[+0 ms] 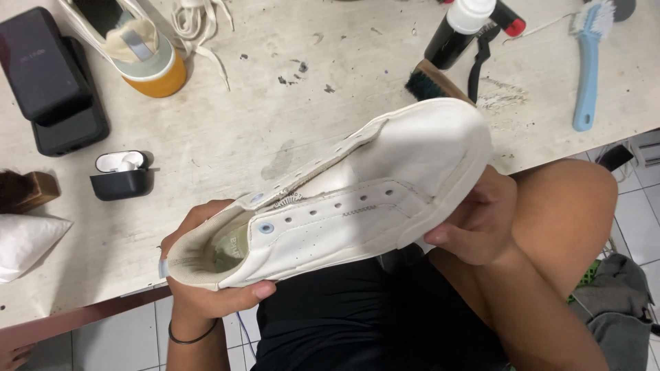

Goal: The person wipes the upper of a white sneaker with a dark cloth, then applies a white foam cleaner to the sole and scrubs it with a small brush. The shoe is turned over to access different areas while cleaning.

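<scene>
A white leather sneaker (357, 199) with its laces removed lies on its side above my lap, toe pointing to the upper right. My left hand (206, 295) cups its heel from below, thumb along the sole edge. My right hand (474, 220) grips the toe end from underneath. The empty eyelets and the inside of the shoe face the camera.
On the scuffed white table (275, 117) lie a second sneaker (137, 48) with loose laces (199, 27), a black case (48, 75), an open earbud case (120, 175), a dark bottle (457, 31), a wooden brush (436, 82) and a blue brush (588, 62). A white cloth (27, 244) sits left.
</scene>
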